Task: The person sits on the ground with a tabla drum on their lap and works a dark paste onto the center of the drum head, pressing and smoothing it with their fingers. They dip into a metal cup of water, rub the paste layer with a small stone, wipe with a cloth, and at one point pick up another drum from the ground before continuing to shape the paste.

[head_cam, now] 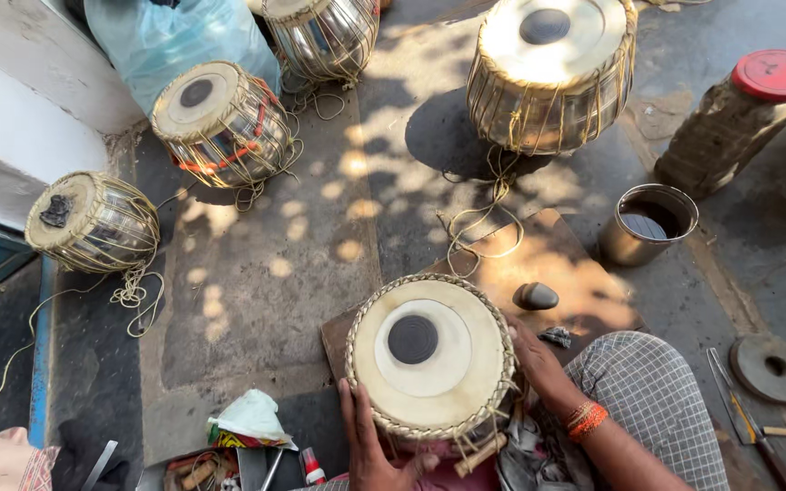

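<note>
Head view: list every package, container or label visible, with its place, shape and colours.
Plastic jar: upper right, lying tilted, brownish contents, red lid.
Metal cup: right of the board, round, dark liquid inside.
Plastic bag: top left, pale blue, bulging.
Crumpled packet: bottom, beside the left hand, white, green, red.
Small tube: bottom edge, white with red cap.

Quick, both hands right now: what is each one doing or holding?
Left hand: open, fingers spread flat against the near side of the drum.
Right hand: on the drum's right side, fingers hidden behind the rim; grip cannot be told.
</note>
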A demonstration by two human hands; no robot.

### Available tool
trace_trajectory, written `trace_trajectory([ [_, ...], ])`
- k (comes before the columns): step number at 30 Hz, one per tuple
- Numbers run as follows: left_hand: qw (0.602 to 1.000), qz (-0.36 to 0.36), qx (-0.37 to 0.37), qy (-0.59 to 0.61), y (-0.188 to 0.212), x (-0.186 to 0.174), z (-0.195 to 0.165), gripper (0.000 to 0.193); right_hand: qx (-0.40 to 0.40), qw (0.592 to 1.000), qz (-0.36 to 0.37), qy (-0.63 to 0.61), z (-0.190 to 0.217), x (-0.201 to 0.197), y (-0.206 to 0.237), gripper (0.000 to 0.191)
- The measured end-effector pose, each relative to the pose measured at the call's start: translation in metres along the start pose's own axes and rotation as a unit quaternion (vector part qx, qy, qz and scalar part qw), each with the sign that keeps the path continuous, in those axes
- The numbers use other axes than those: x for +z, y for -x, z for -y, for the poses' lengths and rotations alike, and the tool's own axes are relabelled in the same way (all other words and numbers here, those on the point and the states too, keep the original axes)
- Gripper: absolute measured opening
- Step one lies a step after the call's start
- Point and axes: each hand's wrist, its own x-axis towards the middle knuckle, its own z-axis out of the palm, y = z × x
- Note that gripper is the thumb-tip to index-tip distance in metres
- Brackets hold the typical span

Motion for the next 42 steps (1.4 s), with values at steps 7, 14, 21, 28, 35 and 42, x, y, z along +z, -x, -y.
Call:
trace_trajectory([
  [7, 0.99, -0.029, -0.117, -0.077, -0.039, 0.022, -0.027, 0.113, 0.21, 0.951, -0.076, -0.215, -0.039, -0.016, -0.019, 0.065],
  [14, 0.981, 0.026, -0.092, -0.168, -0.124, 0.004, -0.066, 0.088, 0.317, 0.895, -0.092, -0.301, -0.02, -0.015, -0.021, 0.072],
  [21, 0.929, 0.173, -0.204, -0.254, -0.272, -0.01, -0.053, 0.074, 0.291, 0.946, -0.009, -0.144, -0.018, -0.004, -0.018, 0.075],
  [28, 0.921, 0.134, -0.116, -0.347, -0.448, 0.062, 0.025, 0.072, 0.363, 0.923, 0.071, -0.101, -0.082, 0.0, -0.055, 0.072],
  [35, 0.958, -0.156, -0.073, -0.231, -0.548, 0.159, 0.145, 0.075, 0.389, 0.913, 0.096, -0.073, -0.111, -0.002, -0.103, 0.061],
  [42, 0.945, -0.31, -0.002, -0.107, -0.54, 0.237, 0.216, 0.078, 0.401, 0.907, 0.111, -0.061, -0.11, 0.009, -0.114, 0.053],
])
